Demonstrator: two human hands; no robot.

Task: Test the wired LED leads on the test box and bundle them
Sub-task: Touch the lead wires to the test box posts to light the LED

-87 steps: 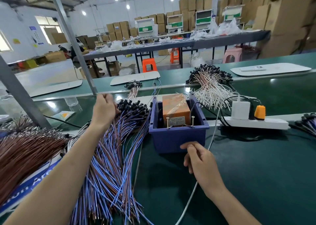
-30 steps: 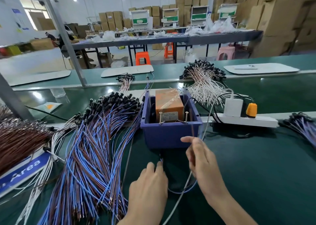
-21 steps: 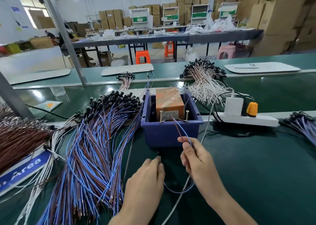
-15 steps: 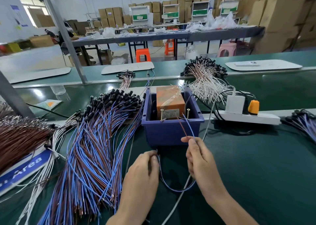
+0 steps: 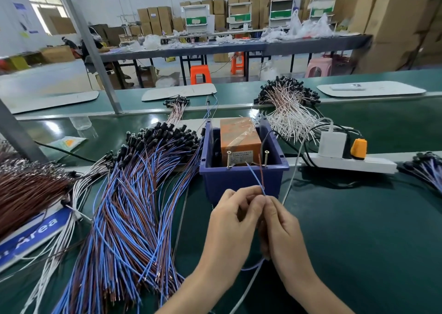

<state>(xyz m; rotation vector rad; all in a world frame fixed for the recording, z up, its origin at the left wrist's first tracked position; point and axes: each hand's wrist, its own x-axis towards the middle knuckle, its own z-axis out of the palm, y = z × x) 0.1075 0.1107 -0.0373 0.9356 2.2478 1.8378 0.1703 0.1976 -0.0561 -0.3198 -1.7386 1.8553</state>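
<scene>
**Two hands pinch one LED lead (image 5: 254,175) in front of test box (image 5: 239,138)**

Low centre, left hand (image 5: 229,220) and right hand (image 5: 282,227) meet fingertip to fingertip. Both pinch the same LED lead between thumb and forefinger, other fingers curled. Blue wire and brown wire (image 5: 261,170) rise from the pinch in a narrow V. Tips sit near two upright screws (image 5: 266,158) at the front of the test box; contact cannot be told. A blue loop of the lead shows below the right hand. Orange test box sits inside blue bin (image 5: 239,182), just beyond the hands. To the left, a pile of blue-brown leads (image 5: 134,206) fans over green belt (image 5: 358,230), black LED heads at its far end. Power strip (image 5: 351,163) with white adapter and orange plug lies right of the bin. Farther back lies a white-wire bundle (image 5: 287,113).
</scene>
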